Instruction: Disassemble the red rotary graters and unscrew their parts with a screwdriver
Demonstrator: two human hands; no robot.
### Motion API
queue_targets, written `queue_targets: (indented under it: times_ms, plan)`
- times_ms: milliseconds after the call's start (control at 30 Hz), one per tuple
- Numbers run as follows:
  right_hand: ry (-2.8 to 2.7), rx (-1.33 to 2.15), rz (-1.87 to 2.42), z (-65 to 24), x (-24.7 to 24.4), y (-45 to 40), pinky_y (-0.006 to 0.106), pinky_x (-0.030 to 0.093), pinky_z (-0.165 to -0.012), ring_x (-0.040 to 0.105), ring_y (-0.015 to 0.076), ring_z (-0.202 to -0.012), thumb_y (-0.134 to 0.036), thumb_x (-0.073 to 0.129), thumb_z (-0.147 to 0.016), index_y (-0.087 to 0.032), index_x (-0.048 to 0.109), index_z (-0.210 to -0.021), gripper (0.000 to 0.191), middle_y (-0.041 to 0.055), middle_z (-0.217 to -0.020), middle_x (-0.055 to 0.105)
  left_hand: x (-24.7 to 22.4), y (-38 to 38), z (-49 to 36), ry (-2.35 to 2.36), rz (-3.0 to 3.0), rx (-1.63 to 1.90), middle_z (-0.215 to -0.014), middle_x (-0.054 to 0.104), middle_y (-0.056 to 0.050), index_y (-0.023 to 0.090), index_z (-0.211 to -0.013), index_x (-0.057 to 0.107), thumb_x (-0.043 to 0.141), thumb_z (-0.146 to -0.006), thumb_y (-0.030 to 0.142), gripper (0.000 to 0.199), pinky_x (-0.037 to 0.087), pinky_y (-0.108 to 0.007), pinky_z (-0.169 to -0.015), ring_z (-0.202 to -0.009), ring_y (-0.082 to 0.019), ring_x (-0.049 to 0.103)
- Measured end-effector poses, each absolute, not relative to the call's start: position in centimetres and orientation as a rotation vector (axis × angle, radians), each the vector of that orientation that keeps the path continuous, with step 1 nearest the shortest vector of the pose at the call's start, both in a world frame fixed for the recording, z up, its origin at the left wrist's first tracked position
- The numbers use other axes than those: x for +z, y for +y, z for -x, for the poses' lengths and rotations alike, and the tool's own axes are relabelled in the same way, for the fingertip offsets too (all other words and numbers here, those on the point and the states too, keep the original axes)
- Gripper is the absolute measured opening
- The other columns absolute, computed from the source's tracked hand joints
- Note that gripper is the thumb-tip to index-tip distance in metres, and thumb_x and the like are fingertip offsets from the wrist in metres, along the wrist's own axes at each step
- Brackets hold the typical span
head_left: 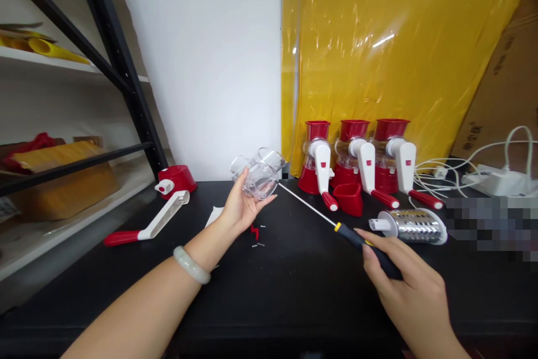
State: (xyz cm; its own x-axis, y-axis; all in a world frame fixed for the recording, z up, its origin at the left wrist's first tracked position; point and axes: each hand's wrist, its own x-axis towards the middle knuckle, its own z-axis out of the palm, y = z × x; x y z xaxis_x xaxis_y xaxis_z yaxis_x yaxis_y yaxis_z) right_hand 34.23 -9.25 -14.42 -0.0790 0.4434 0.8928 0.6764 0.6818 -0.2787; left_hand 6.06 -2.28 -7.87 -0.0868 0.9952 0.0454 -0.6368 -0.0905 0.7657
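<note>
My left hand [244, 202] is closed around a clear plastic grater housing [263, 171], lifted above the black table. In my right hand [403, 275] is a screwdriver [309, 205] with a long metal shaft and a dark handle with yellow bands. Its tip meets the right side of the housing; whether it sits on a screw I cannot tell. Below my left hand lie a small red plastic piece [254, 231] and several small screws [258, 245]. To the left rest a white crank handle with a red grip [157, 222] and a red base [179, 178].
Three assembled red and white rotary graters [317, 166] stand at the back right, with a red hopper [348, 199] before them. A metal grating drum [414, 225] lies at right. White cables [448, 171] trail behind it. A black-framed shelf [134, 96] stands at left.
</note>
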Motion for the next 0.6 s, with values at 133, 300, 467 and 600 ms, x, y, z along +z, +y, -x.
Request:
queue_targets:
  times_ms: [133,300,467,600]
  plan:
    - [-1.719,-0.268,0.900,-34.29,-14.49,-9.12,0.026,0.051,-0.079,0.067,0.0162,-0.085,-0.017,0.060,-0.087,-0.022,0.065,-0.109,0.023,0.0027,-0.092,0.070,-7.92,-2.16,-5.99,0.714,-0.693,1.572,-0.126,0.061,-0.013,0.019,-0.127,0.054,0.063,-0.083,0.042,0.050,0.059,-0.045,-0.083,-0.107,-0.030,0.064]
    - [-1.719,-0.264,0.903,-34.32,-14.43,-9.11,0.027,0.050,-0.078,0.067,0.0171,-0.086,-0.017,0.060,-0.087,-0.022,0.065,-0.109,0.023,0.0028,-0.092,0.070,-8.01,-1.98,-5.94,0.719,-0.695,1.578,-0.125,0.062,-0.013,0.018,-0.123,0.057,0.063,-0.083,0.042,0.047,0.060,-0.045,-0.082,-0.107,-0.031,0.064]
    - [-1.713,-0.266,0.894,-34.15,-14.12,-9.18,0.026,0.050,-0.079,0.067,0.0162,-0.084,-0.016,0.059,-0.088,-0.021,0.065,-0.108,0.022,0.0030,-0.091,0.070,-8.05,-1.99,-5.97,0.727,-0.690,1.574,-0.123,0.063,-0.014,0.017,-0.120,0.061,0.062,-0.083,0.042,0.045,0.059,-0.044,-0.082,-0.108,-0.031,0.064]
    - [-1.715,-0.265,0.878,-34.06,-14.11,-9.11,0.027,0.050,-0.079,0.066,0.0160,-0.080,-0.016,0.060,-0.087,-0.021,0.065,-0.108,0.022,0.0032,-0.091,0.069,-8.04,-1.94,-5.92,0.732,-0.698,1.570,-0.121,0.064,-0.014,0.018,-0.119,0.061,0.063,-0.083,0.042,0.044,0.059,-0.046,-0.083,-0.108,-0.031,0.064]
